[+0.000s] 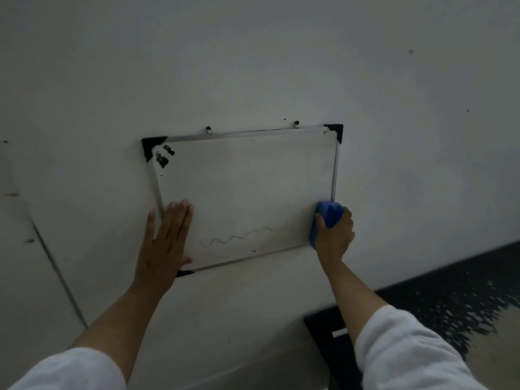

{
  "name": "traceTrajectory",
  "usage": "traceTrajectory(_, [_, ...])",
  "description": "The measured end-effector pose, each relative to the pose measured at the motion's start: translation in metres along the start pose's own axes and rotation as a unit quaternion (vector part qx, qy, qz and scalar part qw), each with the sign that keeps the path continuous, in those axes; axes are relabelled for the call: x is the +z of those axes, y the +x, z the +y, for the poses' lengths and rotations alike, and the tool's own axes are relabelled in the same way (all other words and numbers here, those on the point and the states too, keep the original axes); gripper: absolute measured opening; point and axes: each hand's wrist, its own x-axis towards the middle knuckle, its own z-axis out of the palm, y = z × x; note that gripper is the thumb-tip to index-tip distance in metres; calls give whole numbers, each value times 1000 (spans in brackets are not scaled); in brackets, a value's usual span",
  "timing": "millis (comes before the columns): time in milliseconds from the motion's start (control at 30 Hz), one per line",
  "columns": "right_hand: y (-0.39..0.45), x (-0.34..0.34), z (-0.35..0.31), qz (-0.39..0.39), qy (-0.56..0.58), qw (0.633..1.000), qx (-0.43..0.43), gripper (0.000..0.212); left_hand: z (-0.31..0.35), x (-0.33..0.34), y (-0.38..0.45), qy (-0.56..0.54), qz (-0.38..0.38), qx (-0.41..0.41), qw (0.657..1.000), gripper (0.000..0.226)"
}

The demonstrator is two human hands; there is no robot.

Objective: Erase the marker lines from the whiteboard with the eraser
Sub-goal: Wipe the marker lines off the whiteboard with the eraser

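A small whiteboard (pixel 244 175) with a metal frame and black corner caps hangs tilted on a pale wall. One faint wavy marker line (pixel 236 237) runs along its lower part. My left hand (pixel 166 240) lies flat with fingers spread on the board's lower left corner, covering that corner. My right hand (pixel 334 235) grips a blue eraser (pixel 327 216) pressed against the board's lower right corner, at the right frame edge. Black marks (pixel 164 156) sit near the top left corner.
Two small hooks (pixel 208 130) hold the board's top edge to the wall (pixel 253 66). A dark speckled floor (pixel 464 291) lies at the lower right, with a black flat object (pixel 329 333) beside my right forearm. A thin line runs down the wall at left.
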Motion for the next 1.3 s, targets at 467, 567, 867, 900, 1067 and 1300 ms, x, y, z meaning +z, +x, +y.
traceTrajectory(467, [-15,15,-4,46,58,988,133,65,-5,10,1,-8,24,10,1000,137])
traceTrajectory(567, [-44,24,-3,22,-93,990,-102,68,-6,11,1,-5,26,15,1000,136])
traceTrajectory(867, [-15,13,-5,48,-12,996,81,65,-9,13,2,9,22,18,1000,134])
traceTrajectory(900, [-24,18,-10,54,-58,996,35,65,-8,14,2,8,23,18,1000,134])
traceTrajectory(1067, [-73,35,16,-72,-266,856,-438,70,-9,13,2,7,30,15,999,135])
traceTrajectory(1300, [-61,41,-21,37,-117,990,-71,66,-6,13,1,2,29,8,1000,136])
